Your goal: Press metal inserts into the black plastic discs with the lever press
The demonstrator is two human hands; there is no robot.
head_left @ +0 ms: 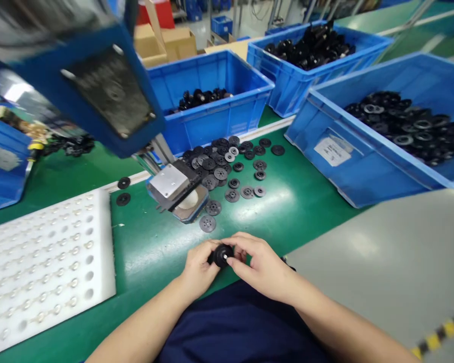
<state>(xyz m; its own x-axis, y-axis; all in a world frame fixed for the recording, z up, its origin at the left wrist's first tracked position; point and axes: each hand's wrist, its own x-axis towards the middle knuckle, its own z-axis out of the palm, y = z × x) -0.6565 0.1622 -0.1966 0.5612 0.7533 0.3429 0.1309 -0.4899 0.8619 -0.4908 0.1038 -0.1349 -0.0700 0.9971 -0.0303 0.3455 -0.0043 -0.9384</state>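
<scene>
Black part [220, 256]: one, held up between both hands over the near edge of the bench [147, 247], in front of the navy shirt [245, 327]. A single pale pin [225, 257] shows at the middle of its face. The left hand [200, 268] is closed around the part from the left, thumb along the lower side; its other fingertips are hidden behind. The right hand [259, 263] grasps it from the right with two digits: the forefinger lies bent over the top rim, and the thumb tip is at the pin. The gap between those two is narrow, about the part's own face; the remaining right fingers are curled in behind the forefinger.

One press [109, 91], blurred, stands at upper left, its plate [191, 204] just beyond the hands with one white pad [188, 200] on it. Black discs [215, 164] lie past the plate in an overlapping heap, too many to count. Two discs sit nearest the left hand, beside the plate, and two more lie apart, near the corner of the foam tray [108, 242]. That tray is one, with rows of pale pieces [73, 301] and five dark holes in its right-hand column. Four large blue bins [212, 121] surround the work: one at the left edge, one behind the heap, two to the right, the last three holding black pieces
</scene>
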